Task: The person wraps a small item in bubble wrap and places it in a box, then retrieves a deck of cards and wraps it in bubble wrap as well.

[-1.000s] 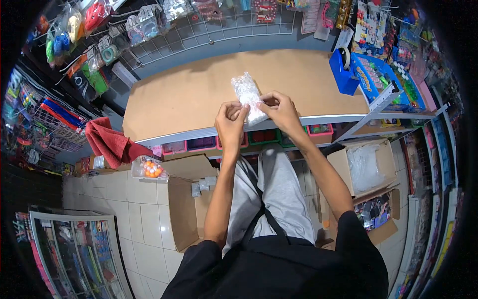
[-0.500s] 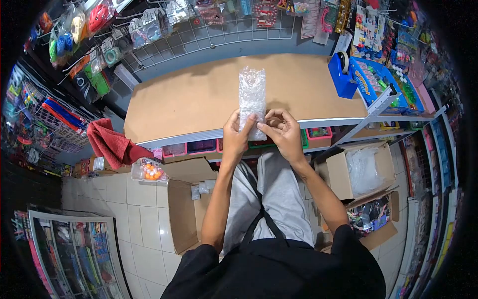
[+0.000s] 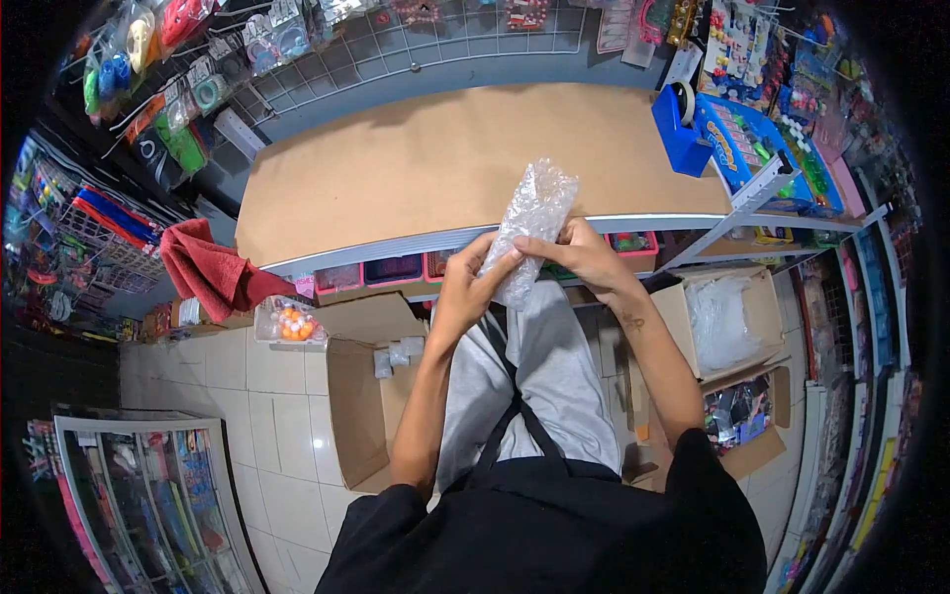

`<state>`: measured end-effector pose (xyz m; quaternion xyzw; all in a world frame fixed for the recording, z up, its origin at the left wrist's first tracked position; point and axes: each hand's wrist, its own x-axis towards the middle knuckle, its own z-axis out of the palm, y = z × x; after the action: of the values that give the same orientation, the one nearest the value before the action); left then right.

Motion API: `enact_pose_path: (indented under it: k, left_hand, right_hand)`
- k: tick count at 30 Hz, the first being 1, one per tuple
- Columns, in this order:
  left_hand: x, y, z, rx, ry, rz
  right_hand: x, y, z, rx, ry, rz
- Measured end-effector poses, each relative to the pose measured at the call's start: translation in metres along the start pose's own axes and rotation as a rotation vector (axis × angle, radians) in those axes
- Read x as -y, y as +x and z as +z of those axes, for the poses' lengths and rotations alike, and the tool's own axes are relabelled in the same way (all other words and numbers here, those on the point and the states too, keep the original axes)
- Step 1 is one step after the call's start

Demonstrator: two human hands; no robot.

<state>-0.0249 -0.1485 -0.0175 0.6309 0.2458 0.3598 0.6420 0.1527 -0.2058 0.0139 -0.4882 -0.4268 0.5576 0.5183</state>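
Observation:
A long strip of bubble wrap [image 3: 539, 201] is held in front of me, near the front edge of the brown tabletop [image 3: 396, 168]. It tilts, its upper end leaning right. My left hand [image 3: 473, 282] grips its lower left side, thumb lying across the front. From the other side my right hand [image 3: 584, 257] holds it, its thumb pressed on the front close to the left thumb and its other fingers partly hidden behind. Whether the wrap has something inside, I cannot make out.
A blue tape dispenser [image 3: 683, 129] and a blue display box [image 3: 742, 148] stand at the table's right end. A red cloth [image 3: 213, 267] hangs at the left. Below are an open carton [image 3: 356, 416] with small wrapped pieces and a carton of clear plastic [image 3: 727, 322].
The bubble wrap has come lower and tipped from upright to leaning right. Both hands have shifted down slightly with it, and the right hand has turned to hold its side.

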Motion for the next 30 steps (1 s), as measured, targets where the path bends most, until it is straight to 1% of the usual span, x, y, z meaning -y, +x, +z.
enact_pose_path:
  k: [1, 3, 4, 7, 13, 16, 19, 22, 25, 28, 29, 30]
  left_hand:
    - [0.0, -0.001, -0.004, 0.013, 0.025, -0.008]
    - [-0.003, -0.003, -0.008, 0.06, 0.052, -0.035]
    - [-0.002, -0.004, -0.008, 0.058, 0.064, -0.034]
    - [0.002, -0.007, -0.01, 0.048, 0.079, -0.042]
    - [0.005, -0.009, -0.006, 0.023, 0.024, -0.061]
    - [0.012, -0.009, -0.006, 0.004, 0.001, -0.083]
    - [0.013, -0.008, -0.003, 0.0, -0.029, -0.082]
    - [0.011, -0.01, -0.002, 0.003, -0.08, -0.101]
    - [0.018, -0.011, -0.003, 0.006, -0.121, -0.12]
    - [0.018, -0.011, -0.006, 0.009, -0.204, -0.144]
    - [0.016, -0.012, -0.006, 0.005, -0.25, -0.148]
    - [0.013, -0.014, -0.005, 0.002, -0.299, -0.153]
  right_hand:
    - [-0.003, 0.001, -0.001, 0.019, 0.01, 0.03]
    - [-0.007, 0.002, 0.002, -0.006, 0.008, -0.035]
    - [-0.008, 0.003, 0.002, -0.018, 0.007, -0.07]
    - [-0.012, 0.007, 0.001, -0.003, 0.038, -0.025]
    - [-0.009, 0.005, 0.014, -0.034, 0.15, -0.102]
    - [-0.02, 0.007, 0.012, -0.07, -0.088, -0.202]
    - [-0.021, 0.006, 0.01, -0.027, -0.379, -0.396]
    - [-0.011, 0.0, 0.008, 0.004, -0.534, -0.367]
    - [-0.011, 0.001, 0.007, 0.039, -0.681, -0.573]
    - [0.006, -0.015, 0.0, 0.197, -0.504, -0.219]
    - [-0.007, -0.01, -0.008, 0.21, -0.338, -0.325]
    - [-0.008, -0.01, -0.014, 0.143, -0.252, -0.28]
